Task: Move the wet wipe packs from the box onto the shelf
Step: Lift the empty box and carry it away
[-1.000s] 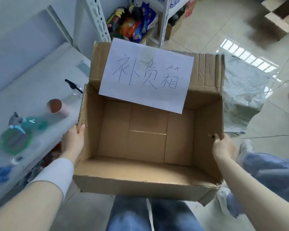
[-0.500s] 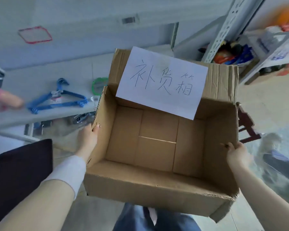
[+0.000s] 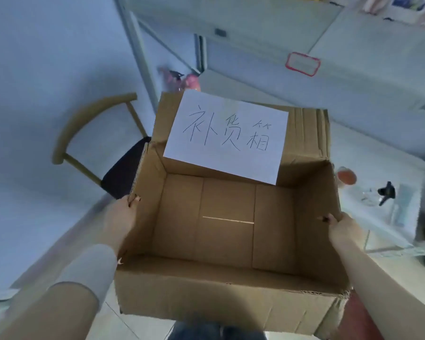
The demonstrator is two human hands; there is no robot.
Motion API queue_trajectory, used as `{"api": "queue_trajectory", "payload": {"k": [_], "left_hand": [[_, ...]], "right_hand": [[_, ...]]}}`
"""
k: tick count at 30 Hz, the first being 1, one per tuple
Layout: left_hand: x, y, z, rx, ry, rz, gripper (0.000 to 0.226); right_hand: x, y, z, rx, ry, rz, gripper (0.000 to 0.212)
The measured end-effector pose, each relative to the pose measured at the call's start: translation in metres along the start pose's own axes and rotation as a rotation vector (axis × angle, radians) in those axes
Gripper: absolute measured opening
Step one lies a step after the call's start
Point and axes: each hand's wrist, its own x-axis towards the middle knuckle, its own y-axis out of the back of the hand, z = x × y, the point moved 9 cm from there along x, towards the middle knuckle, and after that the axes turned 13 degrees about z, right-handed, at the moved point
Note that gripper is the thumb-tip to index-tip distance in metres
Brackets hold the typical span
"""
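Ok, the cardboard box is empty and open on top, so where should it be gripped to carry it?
By the top edges of the two short side walls, coming in from the left and right. The cardboard box is open-topped with bare rims, so fingers can hook over them, as the left hand and right hand do now. The far flap carries a paper sign; leave it alone.
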Motion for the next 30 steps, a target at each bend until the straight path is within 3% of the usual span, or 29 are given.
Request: {"api": "queue_trajectory", "payload": {"k": [12,22,30], "left_hand": [[0.015,0.064,-0.162,-0.036,0.473,0.22,0.035],[0.025,0.034,-0.174,-0.067,0.812,0.381,0.034],[0.052,-0.018,-0.165,-0.022,0.987,0.394,0.036]], "right_hand": [[-0.012,-0.096,-0.271,-0.03,0.492,-0.132,0.036],[0.01,-0.178,-0.461,0.01,0.81,-0.257,0.033],[0.039,-0.24,-0.542,-0.066,0.923,-0.286,0.033]]}}
